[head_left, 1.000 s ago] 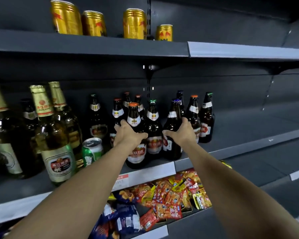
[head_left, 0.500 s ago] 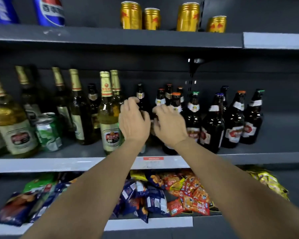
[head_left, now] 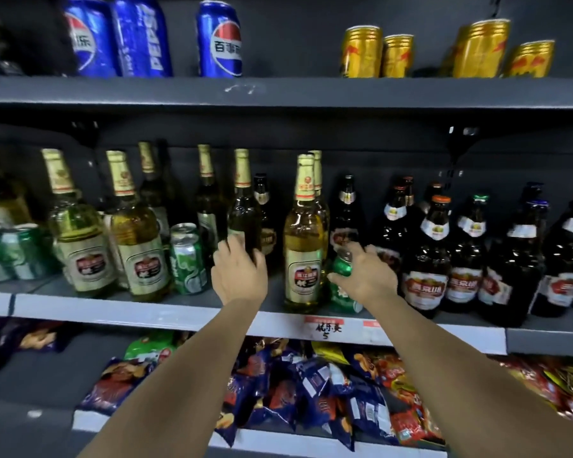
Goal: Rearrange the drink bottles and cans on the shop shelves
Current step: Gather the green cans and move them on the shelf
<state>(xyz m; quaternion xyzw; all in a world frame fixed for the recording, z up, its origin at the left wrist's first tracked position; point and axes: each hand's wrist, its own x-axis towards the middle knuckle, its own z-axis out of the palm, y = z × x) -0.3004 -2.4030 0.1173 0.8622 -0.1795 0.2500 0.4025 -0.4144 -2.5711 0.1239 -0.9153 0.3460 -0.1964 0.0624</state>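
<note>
On the middle shelf stand gold-foil beer bottles on the left and dark brown bottles on the right. My left hand curls around the lower body of a dark green gold-necked bottle, hiding its base. My right hand grips a green can that stands at the shelf front, just right of a clear golden beer bottle. Another green can stands left of my left hand.
Blue cola cans and gold cans line the top shelf. More golden bottles and green cans fill the middle shelf's left. Snack bags crowd the shelf below. A handwritten price tag hangs on the shelf edge.
Both hands have left the dark brown bottles and moved left along the shelf. The right hand now holds a green can, and the left hand has closed on a green bottle.
</note>
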